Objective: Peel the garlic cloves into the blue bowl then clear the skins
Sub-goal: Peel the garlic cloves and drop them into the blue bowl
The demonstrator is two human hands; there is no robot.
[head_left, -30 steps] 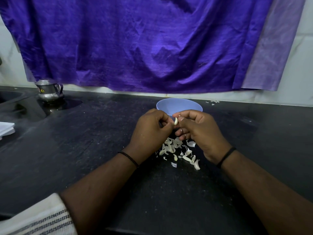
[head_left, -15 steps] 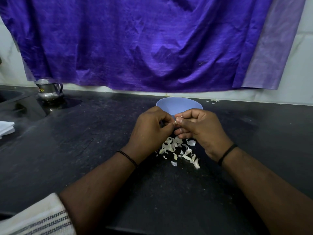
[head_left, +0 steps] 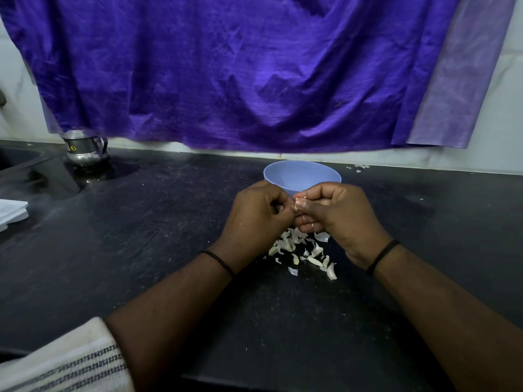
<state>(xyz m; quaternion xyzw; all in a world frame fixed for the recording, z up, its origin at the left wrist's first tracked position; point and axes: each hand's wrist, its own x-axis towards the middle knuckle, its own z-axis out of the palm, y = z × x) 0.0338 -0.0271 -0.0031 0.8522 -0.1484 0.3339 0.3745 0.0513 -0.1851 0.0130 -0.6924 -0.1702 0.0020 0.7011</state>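
Both hands meet just in front of the blue bowl (head_left: 302, 176), over a loose heap of skins and cloves (head_left: 300, 247) scattered on the black counter (head_left: 141, 250). The right hand (head_left: 339, 213) has its thumb and forefinger curled tight around a garlic clove (head_left: 300, 198), of which only a pale sliver shows between the fingertips; the rest is hidden in the grip. The left hand (head_left: 260, 213) is curled too, its fingertips pressed in against the same spot, though whether it pinches the clove itself or a flap of skin I cannot tell from here. A clove like this looks light and firm, likely a bit slick once bared, while the skin is papery, brittle and apt to tear into flakes, so I would hold the body of the clove with one hand and pick at the skin from one end with a nail. I cannot see into the bowl from this angle. A few stray flakes (head_left: 358, 167) lie by the wall to its right, and a steel jug (head_left: 85, 147) stands far off to the left.
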